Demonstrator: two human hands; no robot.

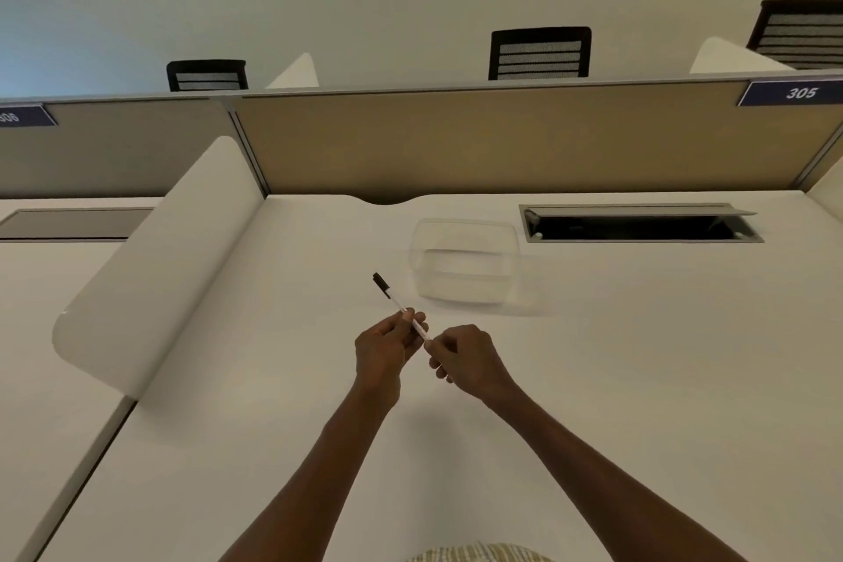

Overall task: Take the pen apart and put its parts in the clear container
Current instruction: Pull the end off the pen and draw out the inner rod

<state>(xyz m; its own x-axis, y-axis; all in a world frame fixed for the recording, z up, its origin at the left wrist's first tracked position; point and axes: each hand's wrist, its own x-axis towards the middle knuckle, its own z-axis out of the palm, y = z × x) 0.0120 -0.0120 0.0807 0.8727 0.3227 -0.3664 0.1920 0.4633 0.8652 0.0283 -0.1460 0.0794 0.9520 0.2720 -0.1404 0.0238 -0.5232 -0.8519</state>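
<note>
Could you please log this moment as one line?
left hand: holds pen | right hand: grips its near end | cap on | container: empty

Both bare arms reach forward; left hand [385,349] and right hand [465,356] curled, fingers pinched

The room is evenly lit from overhead, soft and a touch dim, with a warm cast on the white desk [593,379]. A cool bluish glow tints the wall far left of the desk's back partition [502,141]. Shadows are faint: a pale smudge lies on the desk just beside the clear container [465,260], whose walls look hazy and low in contrast. The wide lens bends the partition's top edge and splays the desk's sides outward. Fine detail is slightly soft throughout.
</note>
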